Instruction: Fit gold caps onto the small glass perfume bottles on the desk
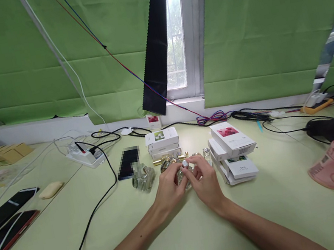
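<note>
Both forearms reached in over the pale green desk [187,242]; the left hand [168,187] and right hand [205,178] closed around a small glass perfume bottle [186,169], fingertips pinching its silver sprayer. Just beyond it lay gold caps [165,159] and stacked white boxes [162,142]. Steadying the base would help while working the top.

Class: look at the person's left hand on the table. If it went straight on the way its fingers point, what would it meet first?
The left hand points forward and right, so it would first meet the small glass bottle that both hands hold, then probably the right hand; depth is unclear.

small clear glass bottle [185,172], silver top, upright, held between both hands
</note>
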`<action>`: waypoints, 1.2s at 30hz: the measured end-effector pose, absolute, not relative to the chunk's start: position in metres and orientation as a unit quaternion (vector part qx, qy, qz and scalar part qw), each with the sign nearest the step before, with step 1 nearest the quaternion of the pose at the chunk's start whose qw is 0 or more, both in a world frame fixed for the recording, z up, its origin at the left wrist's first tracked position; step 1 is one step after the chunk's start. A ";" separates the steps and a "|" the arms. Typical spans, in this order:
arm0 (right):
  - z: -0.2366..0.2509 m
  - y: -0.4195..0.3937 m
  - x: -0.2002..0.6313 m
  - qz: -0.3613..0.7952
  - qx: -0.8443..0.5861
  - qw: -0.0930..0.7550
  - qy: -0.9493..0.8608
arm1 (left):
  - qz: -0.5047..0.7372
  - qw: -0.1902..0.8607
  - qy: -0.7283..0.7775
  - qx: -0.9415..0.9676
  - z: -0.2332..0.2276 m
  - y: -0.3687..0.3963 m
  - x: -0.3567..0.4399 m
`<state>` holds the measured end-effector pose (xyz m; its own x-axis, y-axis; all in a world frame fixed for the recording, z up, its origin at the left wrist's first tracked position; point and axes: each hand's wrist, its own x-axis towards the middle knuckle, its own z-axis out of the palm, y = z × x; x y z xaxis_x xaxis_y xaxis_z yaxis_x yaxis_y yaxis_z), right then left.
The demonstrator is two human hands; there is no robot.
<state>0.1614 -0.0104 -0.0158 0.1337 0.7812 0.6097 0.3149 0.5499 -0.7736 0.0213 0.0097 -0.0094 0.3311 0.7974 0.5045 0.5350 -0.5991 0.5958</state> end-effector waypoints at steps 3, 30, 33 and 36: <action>-0.016 -0.010 0.161 0.187 -0.438 0.614 -0.630 | 0.400 0.160 0.414 0.802 -0.010 0.010 0.022; -0.017 -0.014 0.159 0.161 -0.441 0.622 -0.627 | 0.389 0.154 0.415 0.808 -0.007 0.008 0.024; -0.017 -0.014 0.159 0.163 -0.444 0.619 -0.626 | 0.383 0.148 0.415 0.812 -0.008 0.008 0.024; -0.017 -0.013 0.160 0.164 -0.447 0.616 -0.627 | 0.378 0.143 0.419 0.813 -0.009 0.008 0.024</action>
